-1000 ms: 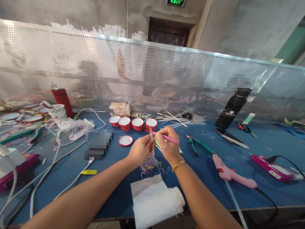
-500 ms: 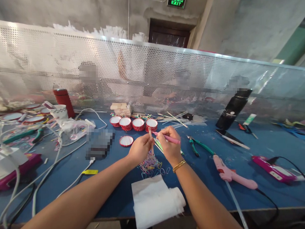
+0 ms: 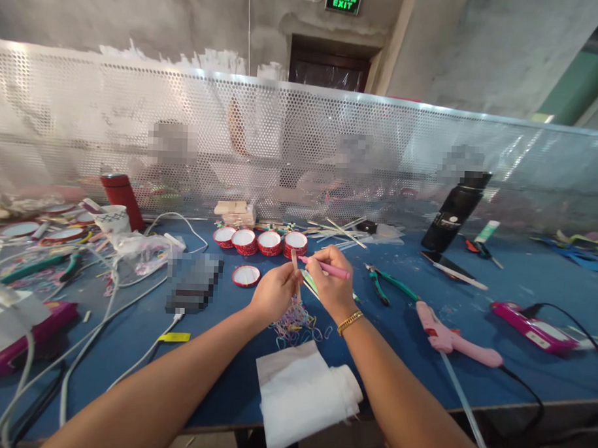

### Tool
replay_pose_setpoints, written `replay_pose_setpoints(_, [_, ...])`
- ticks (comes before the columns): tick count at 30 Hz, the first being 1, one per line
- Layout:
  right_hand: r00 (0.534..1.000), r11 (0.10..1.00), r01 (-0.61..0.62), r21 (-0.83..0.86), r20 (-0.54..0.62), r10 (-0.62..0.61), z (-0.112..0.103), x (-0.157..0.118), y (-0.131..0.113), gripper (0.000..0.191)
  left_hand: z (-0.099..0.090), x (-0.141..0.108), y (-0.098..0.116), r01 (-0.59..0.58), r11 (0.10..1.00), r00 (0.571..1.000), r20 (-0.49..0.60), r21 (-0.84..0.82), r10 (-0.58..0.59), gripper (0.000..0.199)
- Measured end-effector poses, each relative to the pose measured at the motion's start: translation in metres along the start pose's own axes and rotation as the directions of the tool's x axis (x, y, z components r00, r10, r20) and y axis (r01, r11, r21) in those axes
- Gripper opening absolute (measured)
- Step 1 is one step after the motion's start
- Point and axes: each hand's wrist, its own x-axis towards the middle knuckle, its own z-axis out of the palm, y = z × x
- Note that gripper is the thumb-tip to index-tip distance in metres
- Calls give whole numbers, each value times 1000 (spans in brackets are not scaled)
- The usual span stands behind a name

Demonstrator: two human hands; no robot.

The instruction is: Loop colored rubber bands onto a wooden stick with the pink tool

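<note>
My left hand (image 3: 273, 292) pinches a thin pink stick (image 3: 294, 261) upright above a heap of small coloured rubber bands (image 3: 295, 323). My right hand (image 3: 332, 281) touches the left one and grips a pink pen-like stick (image 3: 327, 268) that points left toward the upright stick. A gold bracelet (image 3: 349, 322) circles my right wrist. Both hands hover over the blue table (image 3: 473, 289), just in front of a row of red-rimmed round caps (image 3: 262, 241); one more cap (image 3: 245, 275) lies to the left.
A white folded cloth (image 3: 305, 394) lies at the near edge. Green pliers (image 3: 388, 282), a pink glue gun (image 3: 454, 337) and a black bottle (image 3: 454, 210) are right. Cables, a red flask (image 3: 121, 195) and clutter fill the left. People sit behind the perforated screen (image 3: 302, 146).
</note>
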Motion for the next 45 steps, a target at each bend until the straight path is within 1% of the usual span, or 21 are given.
replay_pose_setpoints(3, [1000, 1000, -6, 15, -6, 6, -1, 0, 0, 17, 0, 1, 0, 15, 1000, 1000, -1, 4, -15, 38])
replay_pose_setpoints(10, [1000, 999, 10, 31, 13, -10, 3, -2, -2, 16, 1, -1, 2, 4, 999, 1000, 24, -35, -4, 38])
replay_pose_setpoints(16, [1000, 1000, -8, 19, -5, 8, 0, 0, 0, 17, 0, 1, 0, 33, 999, 999, 4, -9, -33, 37])
replay_pose_setpoints(22, [1000, 1000, 8, 27, 13, -8, 3, -2, -1, 16, 0, 0, 1, 2, 1000, 1000, 26, -26, -1, 37])
replay_pose_setpoints(30, [1000, 1000, 0, 20, 1, 0, 1, -1, 1, 17, 0, 0, -1, 23, 1000, 1000, 13, -1, -23, 36])
replay_pose_setpoints(34, [1000, 999, 12, 29, 18, -12, 2, -1, 1, 16, -1, 0, 1, 1, 1000, 1000, 29, 8, -1, 35])
replay_pose_setpoints(40, [1000, 1000, 3, 27, -2, -3, 1, -1, 1, 17, -1, 1, 1, 14, 1000, 1000, 6, 24, -14, 35])
replay_pose_setpoints(45, [1000, 1000, 13, 26, 14, -13, 2, -1, 0, 17, -1, 0, 1, -6, 1000, 1000, 22, 26, 6, 35])
